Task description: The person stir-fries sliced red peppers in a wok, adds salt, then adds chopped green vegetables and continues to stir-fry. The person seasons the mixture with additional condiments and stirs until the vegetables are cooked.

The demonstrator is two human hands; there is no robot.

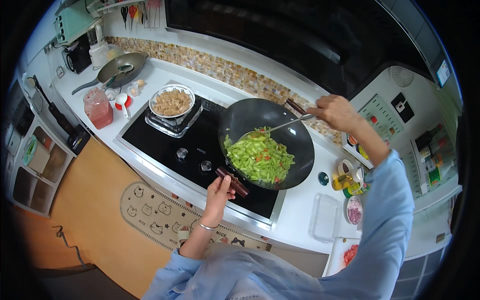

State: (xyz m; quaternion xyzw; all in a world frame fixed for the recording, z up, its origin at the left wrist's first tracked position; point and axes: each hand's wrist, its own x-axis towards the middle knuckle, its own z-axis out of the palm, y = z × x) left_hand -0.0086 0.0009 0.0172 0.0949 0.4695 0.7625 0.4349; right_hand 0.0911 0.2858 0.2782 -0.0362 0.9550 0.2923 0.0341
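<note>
My left hand (219, 192) grips the dark wooden handle (233, 182) on the near side of a large black wok (300, 150). Inside the wok lies a heap of chopped green vegetables (258, 157) with a few red-orange pieces among them. Above the wok's far right side, my right hand (330, 112) is closed around the upper end of a metal ladle (288, 122). The ladle slants down to the left, its bowl partly in the greens. A second wooden handle (295, 106) shows on the wok's far side, just left of my right hand.
On the left burner stands a patterned bowl of cooked meat pieces (172, 102). Beyond it are a frying pan (123, 67) and a plastic jar (98, 108). To the right lie a clear tray (325, 217), an oil jug (341, 182), a bowl of chopped onion (354, 210) and a cutting board (336, 255).
</note>
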